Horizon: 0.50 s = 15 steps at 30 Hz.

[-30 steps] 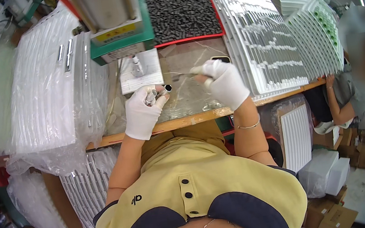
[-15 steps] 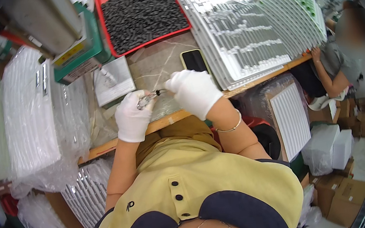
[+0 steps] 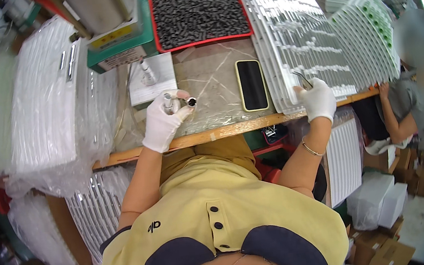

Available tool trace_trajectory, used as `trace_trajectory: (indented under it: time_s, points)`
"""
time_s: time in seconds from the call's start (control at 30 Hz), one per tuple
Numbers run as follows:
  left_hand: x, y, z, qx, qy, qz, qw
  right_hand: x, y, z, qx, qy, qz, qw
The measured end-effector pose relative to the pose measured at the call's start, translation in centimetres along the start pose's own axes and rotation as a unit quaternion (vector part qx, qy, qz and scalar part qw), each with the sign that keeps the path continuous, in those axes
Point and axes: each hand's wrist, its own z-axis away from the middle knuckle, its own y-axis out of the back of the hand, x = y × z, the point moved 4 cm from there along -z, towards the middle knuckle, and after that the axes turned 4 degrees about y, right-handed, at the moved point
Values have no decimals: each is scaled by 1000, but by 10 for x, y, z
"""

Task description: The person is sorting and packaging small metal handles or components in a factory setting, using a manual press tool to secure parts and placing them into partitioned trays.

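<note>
Gripping: your left hand (image 3: 160, 124), gloved, fingers closed around short silver tubes (image 3: 168, 103); at least two show, one turned so that its dark open end (image 3: 192, 102) points up at the thumb side. Exact count hidden by the glove.

Right grip: your right hand (image 3: 319, 101), also gloved, is closed on a thin metal tool (image 3: 303, 78), probably tweezers. Whether its tips pinch anything: cannot tell.

Change noted: half a second ago the tool met the dark end of a tube in the left grip. Now the two hands are well apart, and the right has swung out over the near edge of the white rack (image 3: 287, 87) with its rows of silver pieces and small white bits. Left hold looks much the same. Reading: the tubes presently depend on the left grip alone, while the tool is busy at the rack.

Surroundings, from the grips: phone (image 3: 252, 87) lies between them, now fully uncovered. Just beyond the left grip, a metal block (image 3: 166, 87) bears a small upright fitting (image 3: 148, 74); farther off stand a green press (image 3: 124, 55) and a red tray (image 3: 205, 42) of black pieces (image 3: 198, 8).
</note>
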Motion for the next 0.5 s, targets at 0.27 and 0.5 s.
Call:
trace_trajectory:
  time_s: [0.27, 0.5]
  points:
    - [-3, 13, 1, 9, -7, -27, 1000, -14, -4, 8, 109, 90, -313, 939]
    - [-2, 20, 3, 5, -16, -58, 998, -157, -16, 71, -17, 332, -553, 764]
